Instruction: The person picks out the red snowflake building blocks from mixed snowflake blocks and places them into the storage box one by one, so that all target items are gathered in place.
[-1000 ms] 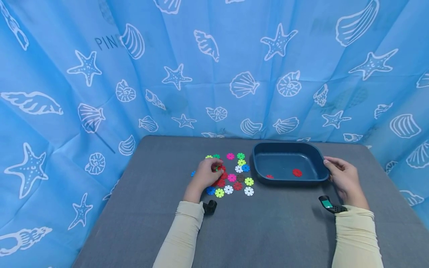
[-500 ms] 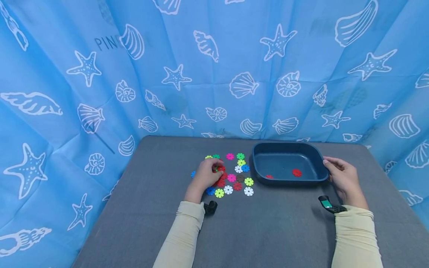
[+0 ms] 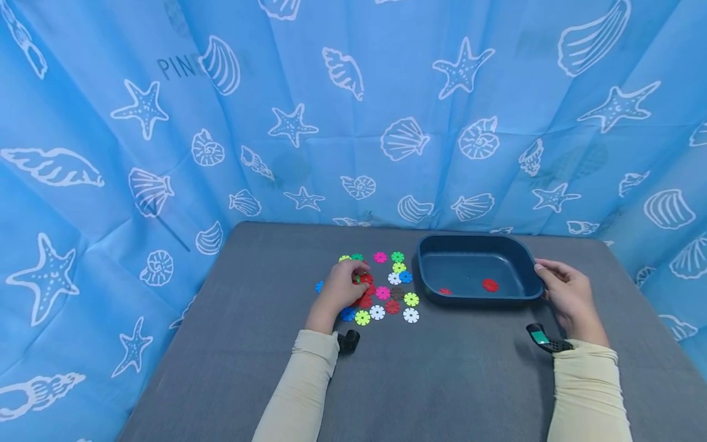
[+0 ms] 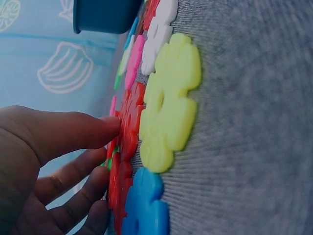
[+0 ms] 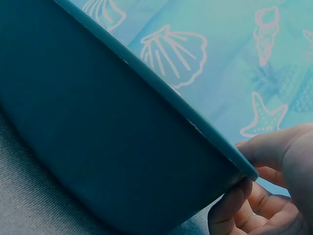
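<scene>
The left grip (image 3: 341, 287) curves over the left part of the discs (image 3: 383, 293) on the surface (image 3: 431, 380), thumb and fingers well apart; the thumb touches a red disc, but the other fingertips pass behind the red discs (image 4: 131, 120), so I cannot tell whether it has hold of any. A green disc (image 3: 358, 279) shows only as a sliver there, and a blue disc at far left (image 3: 318, 286) is partly covered by the hand. The right grip (image 3: 567, 293) pinches the right end of the tray (image 3: 480, 301), which stands right of the discs; its wrist view cuts the tray off at left and top and hides its inside. In the tray, one red disc (image 3: 490, 285) lies in plain sight; another (image 3: 445, 291) is mostly hidden behind the near wall.
</scene>
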The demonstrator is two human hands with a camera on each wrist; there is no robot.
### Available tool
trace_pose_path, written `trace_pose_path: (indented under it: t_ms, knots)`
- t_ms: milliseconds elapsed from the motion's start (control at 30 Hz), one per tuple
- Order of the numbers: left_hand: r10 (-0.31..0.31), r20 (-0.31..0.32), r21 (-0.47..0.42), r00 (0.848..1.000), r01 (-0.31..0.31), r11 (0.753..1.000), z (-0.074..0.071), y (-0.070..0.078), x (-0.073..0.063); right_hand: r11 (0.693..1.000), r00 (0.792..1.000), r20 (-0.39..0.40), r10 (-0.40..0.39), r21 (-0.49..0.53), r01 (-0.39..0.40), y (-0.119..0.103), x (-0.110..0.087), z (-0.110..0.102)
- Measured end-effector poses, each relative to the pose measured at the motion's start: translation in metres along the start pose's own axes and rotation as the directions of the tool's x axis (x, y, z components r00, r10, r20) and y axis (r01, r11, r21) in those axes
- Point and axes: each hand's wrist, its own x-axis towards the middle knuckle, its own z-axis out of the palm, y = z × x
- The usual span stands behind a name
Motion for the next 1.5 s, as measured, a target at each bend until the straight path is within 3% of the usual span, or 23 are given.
trace_pose_path:
  t_ms: [767,1333,1500]
  knots:
    - [0.001,-0.004,-0.008,1.0,-0.002,1.0,0.0008,0.0017,-0.0058,1.0,1.0,0.011,-0.002,-0.003,0.002,0.0028,-0.0017,-0.0009]
    - [0.001,-0.059,-0.015,0.998,-0.002,1.0,-0.0015,-0.0009,-0.0026,1.0,1.0,0.017,-0.019,0.019,0.018,0.0003,-0.0007,-0.0016]
    - [-0.002,-0.047,-0.026,0.999,0.0,1.0,-0.0022,-0.0008,-0.0019,1.0,1.0,0.014,-0.018,0.015,0.018,0.0011,-0.0006,-0.0013]
